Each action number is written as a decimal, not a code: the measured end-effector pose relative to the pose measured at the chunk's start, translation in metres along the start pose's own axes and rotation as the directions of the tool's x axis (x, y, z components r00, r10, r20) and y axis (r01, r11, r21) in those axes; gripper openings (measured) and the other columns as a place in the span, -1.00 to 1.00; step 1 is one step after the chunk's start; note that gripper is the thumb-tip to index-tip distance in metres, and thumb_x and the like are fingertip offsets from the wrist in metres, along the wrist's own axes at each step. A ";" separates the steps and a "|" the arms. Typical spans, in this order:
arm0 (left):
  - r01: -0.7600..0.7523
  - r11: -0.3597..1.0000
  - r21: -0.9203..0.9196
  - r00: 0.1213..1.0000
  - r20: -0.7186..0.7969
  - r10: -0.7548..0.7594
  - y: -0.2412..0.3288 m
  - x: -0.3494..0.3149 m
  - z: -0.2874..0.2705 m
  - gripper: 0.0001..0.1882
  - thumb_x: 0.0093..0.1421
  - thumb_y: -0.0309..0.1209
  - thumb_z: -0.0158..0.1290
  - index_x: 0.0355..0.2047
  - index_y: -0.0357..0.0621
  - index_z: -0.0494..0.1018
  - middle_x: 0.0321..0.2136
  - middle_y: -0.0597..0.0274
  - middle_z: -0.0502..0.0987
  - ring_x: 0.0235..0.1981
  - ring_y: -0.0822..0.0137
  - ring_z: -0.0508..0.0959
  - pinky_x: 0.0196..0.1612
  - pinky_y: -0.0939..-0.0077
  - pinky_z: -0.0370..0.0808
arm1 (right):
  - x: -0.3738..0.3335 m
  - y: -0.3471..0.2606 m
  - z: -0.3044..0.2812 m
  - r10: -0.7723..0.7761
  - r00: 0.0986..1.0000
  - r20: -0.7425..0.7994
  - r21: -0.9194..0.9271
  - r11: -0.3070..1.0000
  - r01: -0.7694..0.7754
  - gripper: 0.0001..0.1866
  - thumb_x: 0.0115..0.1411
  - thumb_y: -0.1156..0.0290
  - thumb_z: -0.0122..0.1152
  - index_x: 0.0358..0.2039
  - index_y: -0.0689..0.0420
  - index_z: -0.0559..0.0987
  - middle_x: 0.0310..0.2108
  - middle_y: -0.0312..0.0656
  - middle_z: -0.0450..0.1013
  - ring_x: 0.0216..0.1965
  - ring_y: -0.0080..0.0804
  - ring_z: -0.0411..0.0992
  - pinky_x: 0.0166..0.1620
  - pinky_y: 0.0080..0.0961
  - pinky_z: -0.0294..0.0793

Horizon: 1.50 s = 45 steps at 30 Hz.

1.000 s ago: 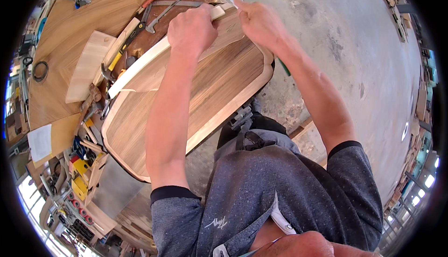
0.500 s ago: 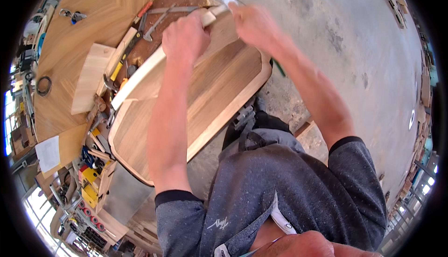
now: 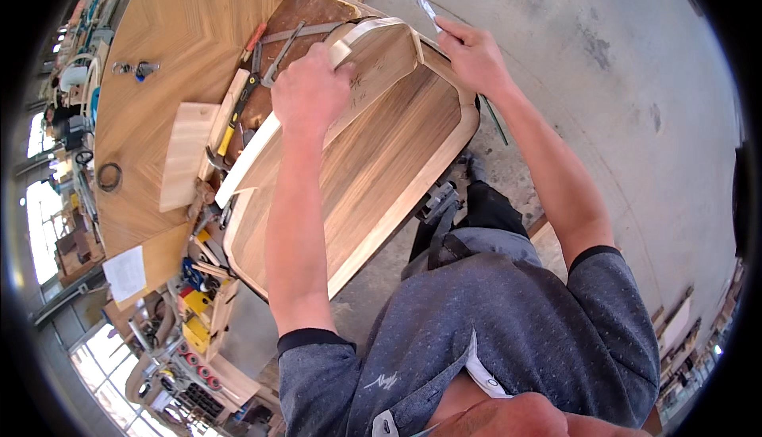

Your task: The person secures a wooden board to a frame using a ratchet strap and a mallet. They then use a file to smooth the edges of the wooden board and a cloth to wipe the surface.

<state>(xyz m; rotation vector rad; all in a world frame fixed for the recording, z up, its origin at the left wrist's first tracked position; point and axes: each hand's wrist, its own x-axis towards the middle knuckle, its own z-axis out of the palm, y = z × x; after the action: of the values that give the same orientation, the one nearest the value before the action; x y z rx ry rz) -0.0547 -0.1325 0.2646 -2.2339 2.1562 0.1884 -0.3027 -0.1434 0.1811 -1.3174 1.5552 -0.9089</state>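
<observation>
My left hand (image 3: pixel 309 92) is closed around the upright, curved wooden rim (image 3: pixel 251 151), its fingers hidden behind the pale edge. A small pale wooden block (image 3: pixel 340 53) sticks out beside the fingers; whether it is loose or part of the rim I cannot tell. My right hand (image 3: pixel 477 60) is closed on a slim tool with a flat, shiny metal blade (image 3: pixel 424 10), whose exact kind is unclear. The blade points up and left, beyond the rim's far right corner. Below the rim lies a rounded wooden panel (image 3: pixel 357 167) with a pale border.
A claw hammer (image 3: pixel 232 119) and other hand tools lie left of the rim on a brown board. Behind them is a veneered tabletop (image 3: pixel 198 24) holding a loose flat board (image 3: pixel 184 155). A paper sheet (image 3: pixel 125 274) and cluttered tools sit lower left. Concrete floor (image 3: pixel 603 119) spreads right.
My right hand has drawn the blade away from the rim's far corner, toward the right. My left hand keeps its hold on the rim. The whole view has shifted slightly.
</observation>
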 end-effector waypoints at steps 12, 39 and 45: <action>0.025 0.999 -0.030 0.995 0.098 -0.022 0.004 0.029 -0.011 -0.63 0.13 -0.25 0.36 -0.22 -0.27 0.53 -0.47 -0.01 0.59 -0.41 0.11 0.59 -0.28 0.28 0.49 | 0.022 0.053 0.007 0.123 0.907 0.403 0.796 0.442 -0.414 -0.59 0.43 0.38 0.11 0.25 0.12 0.56 -0.44 -0.45 0.37 -0.64 -0.74 0.17 -0.62 -0.68 0.11; -0.041 0.999 -0.003 0.997 -0.068 0.041 0.038 0.022 0.015 -0.62 0.10 -0.13 0.36 -0.35 -0.16 0.50 -0.58 -0.03 0.60 -0.47 -0.12 0.64 -0.37 0.02 0.54 | 0.013 0.032 0.015 -0.378 0.921 0.098 0.359 0.876 0.321 -0.66 0.32 0.54 0.12 0.09 0.27 0.58 -0.52 0.19 0.45 -0.52 0.05 0.47 -0.40 -0.16 0.38; -0.023 1.000 0.006 0.999 -0.025 0.023 0.040 0.015 0.013 -0.61 0.11 -0.14 0.37 -0.33 -0.20 0.52 -0.62 -0.02 0.56 -0.53 -0.08 0.60 -0.41 0.10 0.50 | 0.032 0.006 0.005 -0.221 0.923 0.315 0.178 0.969 0.171 -0.63 0.39 0.49 0.15 0.18 0.23 0.55 -0.55 0.07 0.35 -0.55 -0.46 0.28 -0.40 -0.43 0.38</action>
<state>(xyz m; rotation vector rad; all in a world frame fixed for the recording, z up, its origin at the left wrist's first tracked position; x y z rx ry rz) -0.0950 -0.1475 0.2527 -2.2209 2.1933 0.1556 -0.3015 -0.1740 0.1681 -1.4529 1.0897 -0.8529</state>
